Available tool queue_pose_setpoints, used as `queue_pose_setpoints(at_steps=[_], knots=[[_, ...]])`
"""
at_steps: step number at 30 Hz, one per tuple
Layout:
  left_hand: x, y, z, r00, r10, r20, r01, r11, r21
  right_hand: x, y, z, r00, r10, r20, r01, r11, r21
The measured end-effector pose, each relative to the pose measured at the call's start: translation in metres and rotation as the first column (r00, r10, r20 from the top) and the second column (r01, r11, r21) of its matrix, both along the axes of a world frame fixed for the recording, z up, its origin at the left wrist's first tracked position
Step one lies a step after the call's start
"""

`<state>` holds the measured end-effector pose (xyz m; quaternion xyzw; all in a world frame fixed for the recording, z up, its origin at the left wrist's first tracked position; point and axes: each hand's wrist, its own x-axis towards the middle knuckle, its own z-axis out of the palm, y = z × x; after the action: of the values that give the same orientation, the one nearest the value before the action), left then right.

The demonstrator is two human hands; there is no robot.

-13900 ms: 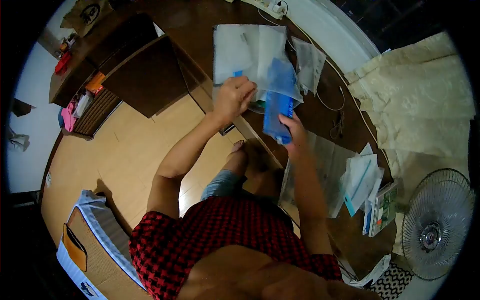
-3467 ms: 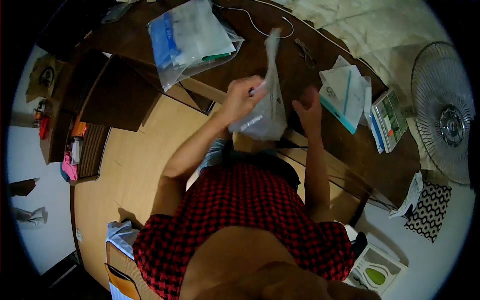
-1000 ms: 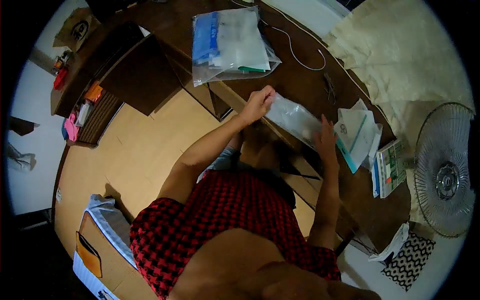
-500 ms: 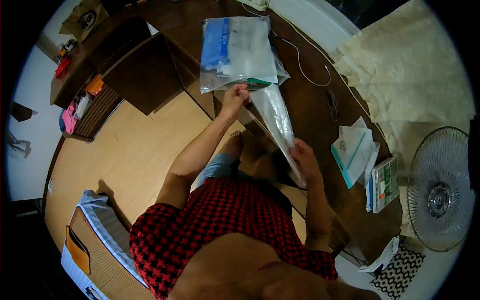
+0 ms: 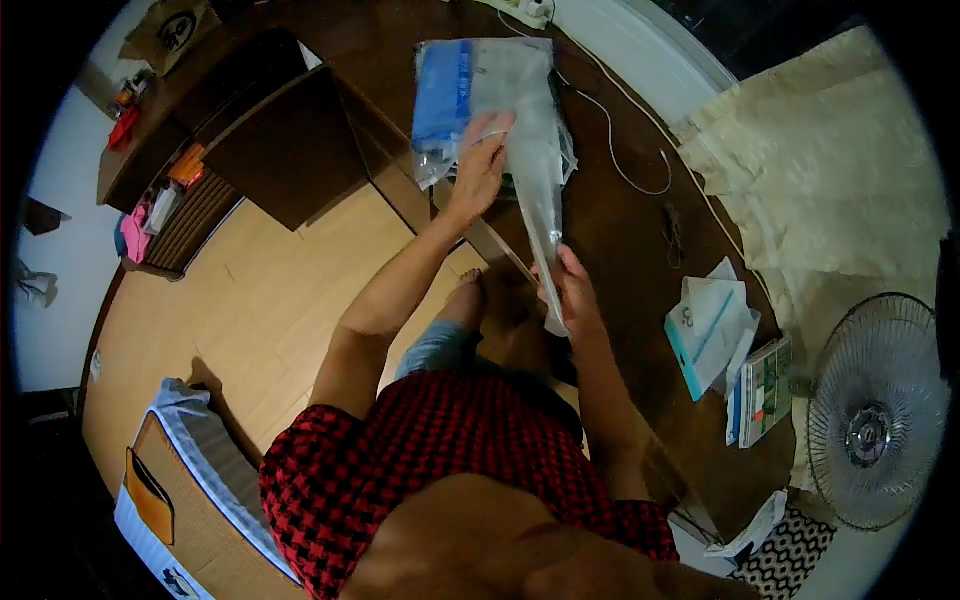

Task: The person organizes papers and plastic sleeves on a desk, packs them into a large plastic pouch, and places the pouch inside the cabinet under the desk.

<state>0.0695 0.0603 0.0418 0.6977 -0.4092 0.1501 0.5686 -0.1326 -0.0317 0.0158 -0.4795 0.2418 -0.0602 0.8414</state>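
A clear plastic bag (image 5: 520, 75) with blue and whitish flat contents lies at the dark table's far end. My left hand (image 5: 482, 168) is at its near edge, thumb and fingers closed on the plastic, with the fingertips partly seen through the film. From there a long, narrow fold of clear plastic film (image 5: 537, 190) runs down toward me; whether it is part of the bag or a separate piece I cannot tell. My right hand (image 5: 572, 292) grips the lower end of this film, fingers wrapped round it.
On the table's right side are clear-and-teal plastic pouches (image 5: 708, 325), a stack of cases (image 5: 765, 395) and a coiled dark cord (image 5: 672, 238). A white cable (image 5: 605, 110) curves across the back. A fan (image 5: 870, 430) stands at right, a chair (image 5: 215, 500) at lower left.
My left hand has moved up and over the bag's near edge, its fingertips now behind film. My right hand has shifted left and slightly up with the film, which hangs steeper.
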Motion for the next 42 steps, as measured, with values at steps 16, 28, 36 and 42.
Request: queue_pose_setpoints(at_steps=[16,28,36,42], knots=[[-0.043,0.004,-0.018,0.802,-0.274,-0.531,0.070,0.926,-0.371,0.197,-0.041,0.013,0.992,-0.127,-0.013,0.070,0.628,-0.775],[0.013,-0.048,-0.047,0.709,-0.128,-0.693,-0.219,0.895,-0.389,0.164,-0.033,0.018,0.987,-0.056,0.153,0.125,0.863,-0.490],[-0.013,-0.034,-0.038,0.757,-0.077,-0.649,-0.174,0.934,-0.314,0.245,-0.055,-0.024,0.947,-0.303,0.110,0.293,0.664,-0.688],[0.010,-0.030,-0.044,0.980,0.136,0.145,-0.145,0.988,0.049,0.169,-0.026,-0.039,0.794,-0.283,0.537,0.588,0.135,-0.798]])
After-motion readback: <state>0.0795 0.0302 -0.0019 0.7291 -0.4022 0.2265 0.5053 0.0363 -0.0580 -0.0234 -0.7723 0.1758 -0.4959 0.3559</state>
